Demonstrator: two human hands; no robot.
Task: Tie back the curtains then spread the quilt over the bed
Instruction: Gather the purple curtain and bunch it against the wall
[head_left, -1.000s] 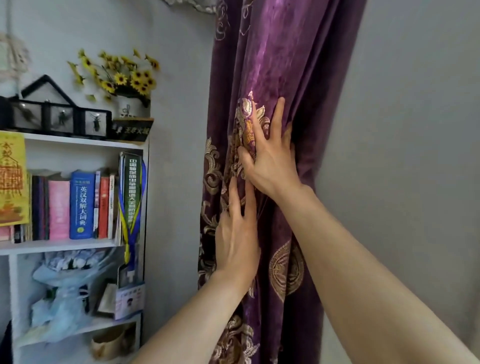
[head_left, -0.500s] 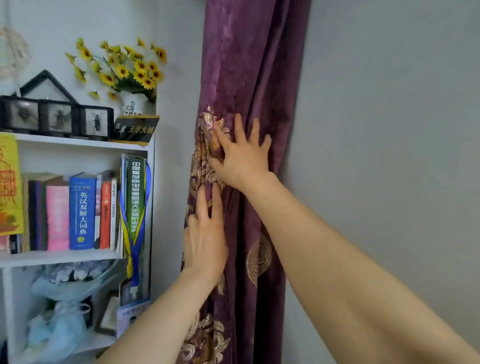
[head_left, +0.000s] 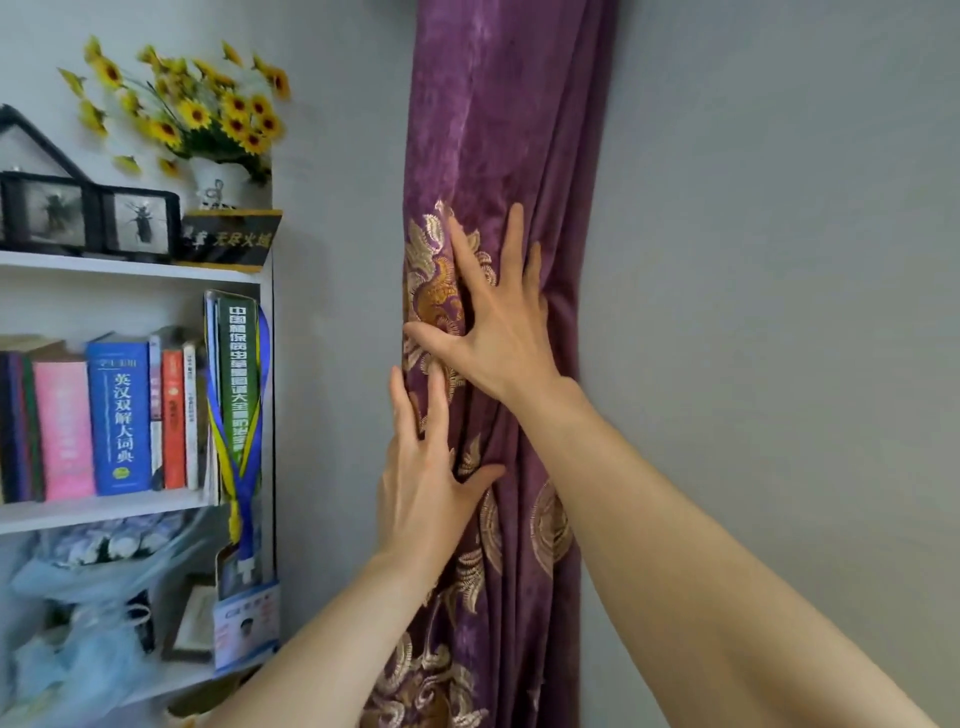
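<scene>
A purple velvet curtain (head_left: 493, 130) with gold embroidery hangs gathered in folds against the grey wall. My right hand (head_left: 504, 332) lies flat on its bunched folds at mid height, fingers spread and pointing up. My left hand (head_left: 426, 478) presses on the curtain's left edge just below, fingers up and thumb out to the right. Neither hand clasps the cloth. No tie-back, quilt or bed is in view.
A white bookshelf (head_left: 130, 267) stands left of the curtain, with books (head_left: 117, 415), framed insects (head_left: 137, 221) and a vase of yellow flowers (head_left: 208, 119) on top. A wrapped bouquet (head_left: 93, 571) lies on a lower shelf. A bare grey wall (head_left: 779, 260) lies to the right.
Both hands have pushed the curtain's folds into a tighter bundle against the wall. My right hand's fingers have spread wider and my left thumb has swung out. The view has shifted a little.
</scene>
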